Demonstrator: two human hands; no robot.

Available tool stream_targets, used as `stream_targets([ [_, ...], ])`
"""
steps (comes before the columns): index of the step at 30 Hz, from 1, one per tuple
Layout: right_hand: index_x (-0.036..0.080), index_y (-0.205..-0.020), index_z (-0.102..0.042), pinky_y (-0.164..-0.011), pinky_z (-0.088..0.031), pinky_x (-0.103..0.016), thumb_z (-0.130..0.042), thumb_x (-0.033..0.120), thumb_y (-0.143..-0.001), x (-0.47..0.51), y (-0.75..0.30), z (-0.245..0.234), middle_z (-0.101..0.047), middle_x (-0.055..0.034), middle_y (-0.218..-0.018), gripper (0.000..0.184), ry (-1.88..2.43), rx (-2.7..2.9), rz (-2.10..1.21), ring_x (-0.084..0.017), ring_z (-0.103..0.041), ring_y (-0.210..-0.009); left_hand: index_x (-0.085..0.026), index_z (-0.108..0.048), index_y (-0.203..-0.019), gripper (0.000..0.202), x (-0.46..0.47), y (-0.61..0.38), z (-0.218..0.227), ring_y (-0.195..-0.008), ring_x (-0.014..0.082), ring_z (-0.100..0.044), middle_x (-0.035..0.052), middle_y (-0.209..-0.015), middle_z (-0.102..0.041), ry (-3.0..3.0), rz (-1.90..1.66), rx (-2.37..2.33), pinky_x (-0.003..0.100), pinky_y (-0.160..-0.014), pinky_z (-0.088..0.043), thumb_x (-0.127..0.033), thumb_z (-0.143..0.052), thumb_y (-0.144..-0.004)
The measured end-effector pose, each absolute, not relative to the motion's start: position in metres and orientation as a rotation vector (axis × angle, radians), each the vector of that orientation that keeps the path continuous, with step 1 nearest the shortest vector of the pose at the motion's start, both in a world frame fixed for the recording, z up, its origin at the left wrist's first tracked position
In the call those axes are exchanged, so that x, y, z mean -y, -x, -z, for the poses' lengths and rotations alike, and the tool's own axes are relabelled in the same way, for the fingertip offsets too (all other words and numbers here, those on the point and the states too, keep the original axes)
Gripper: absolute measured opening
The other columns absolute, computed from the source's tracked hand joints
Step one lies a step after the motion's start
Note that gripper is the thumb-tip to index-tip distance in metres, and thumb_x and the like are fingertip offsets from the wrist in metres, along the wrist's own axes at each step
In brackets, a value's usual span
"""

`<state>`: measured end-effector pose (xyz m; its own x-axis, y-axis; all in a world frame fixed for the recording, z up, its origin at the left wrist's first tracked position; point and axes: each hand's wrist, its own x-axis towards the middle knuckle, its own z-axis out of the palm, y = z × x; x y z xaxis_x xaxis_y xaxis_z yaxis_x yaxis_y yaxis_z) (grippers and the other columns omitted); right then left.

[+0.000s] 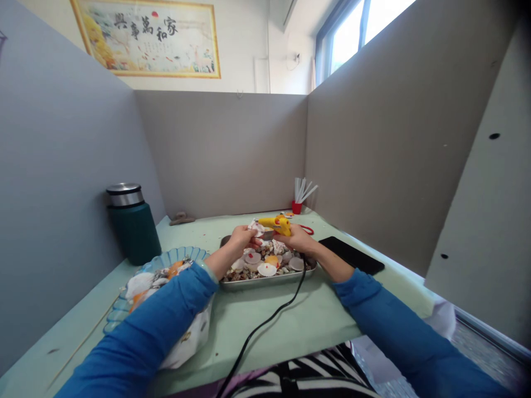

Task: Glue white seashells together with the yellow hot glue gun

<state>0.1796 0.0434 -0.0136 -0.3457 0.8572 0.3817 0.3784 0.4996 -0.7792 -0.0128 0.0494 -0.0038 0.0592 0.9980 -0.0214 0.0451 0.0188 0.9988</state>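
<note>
My right hand (297,239) is closed round a yellow hot glue gun (275,223), its nozzle pointing left. A black cord (271,319) runs from it down toward my lap. In the fingers of my left hand (242,240) is a whitish seashell (256,226), close to the nozzle; whether they touch I cannot tell. Both hands are above a metal tray (265,282) of small pebbles and shells. Among these lie a pale flat shell (266,269) and an orange one (272,260).
A blue scalloped plate (174,254) of shells stands left, partly behind my left sleeve. Behind it is a green thermos (133,232). A black flat slab (352,255) lies right. White glue sticks (302,190) stand in a red cup (296,208) at the back. Grey partitions (224,149) enclose the table.
</note>
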Motion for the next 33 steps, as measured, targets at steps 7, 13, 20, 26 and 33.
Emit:
stream_targets([
  [7, 0.012, -0.082, -0.064, -0.046, -0.034, -0.021, -0.062, 0.031, -0.072, -0.0418, -0.1788, 0.0131, -0.05, 0.0027, -0.053, 0.022, 1.023, 1.941, -0.712, -0.009, -0.044, -0.047, -0.007, -0.056, -0.093, 0.01, -0.0488, 0.013, 0.0036, -0.04, 0.0098, -0.056, 0.0028, -0.053, -0.061, -1.249, -1.137, -1.214, 0.019, -0.045, -0.047, -0.011, -0.056, -0.084],
  [13, 0.012, -0.078, -0.063, -0.046, -0.033, -0.021, -0.063, 0.032, -0.071, -0.0417, -0.1784, 0.0121, -0.05, 0.0024, -0.053, 0.021, 1.025, 1.946, -0.703, -0.009, -0.043, -0.047, -0.005, -0.055, -0.094, 0.011, -0.0463, 0.0124, 0.0027, -0.04, 0.0102, -0.055, 0.0048, -0.052, -0.061, -1.258, -1.114, -1.213, 0.02, -0.045, -0.046, -0.01, -0.048, -0.087],
  [20, 0.012, -0.08, -0.064, -0.045, -0.033, -0.021, -0.065, 0.034, -0.071, -0.0447, -0.1792, 0.0152, -0.051, 0.0023, -0.053, 0.024, 1.027, 1.944, -0.72, -0.009, -0.042, -0.046, -0.004, -0.057, -0.094, 0.012, -0.045, 0.0108, 0.0011, -0.038, 0.0106, -0.055, 0.0038, -0.049, -0.06, -1.239, -1.107, -1.225, 0.02, -0.045, -0.047, -0.009, -0.052, -0.085],
  [26, 0.012, -0.084, -0.065, -0.045, -0.034, -0.02, -0.064, 0.033, -0.071, -0.0433, -0.1786, 0.0145, -0.051, 0.0029, -0.054, 0.024, 1.0, 1.939, -0.741, -0.008, -0.042, -0.046, -0.006, -0.057, -0.089, 0.006, -0.0456, 0.0112, 0.0018, -0.039, 0.0104, -0.055, 0.0041, -0.051, -0.061, -1.241, -1.114, -1.206, 0.019, -0.044, -0.047, -0.009, -0.054, -0.084],
  [33, 0.012, -0.081, -0.064, -0.044, -0.034, -0.02, -0.064, 0.033, -0.071, -0.0433, -0.1784, 0.0143, -0.05, 0.0028, -0.052, 0.023, 1.014, 1.941, -0.723, -0.008, -0.043, -0.046, -0.006, -0.057, -0.092, 0.009, -0.0461, 0.0114, 0.0014, -0.04, 0.0104, -0.056, 0.0044, -0.053, -0.062, -1.238, -1.123, -1.21, 0.02, -0.045, -0.048, -0.009, -0.055, -0.084],
])
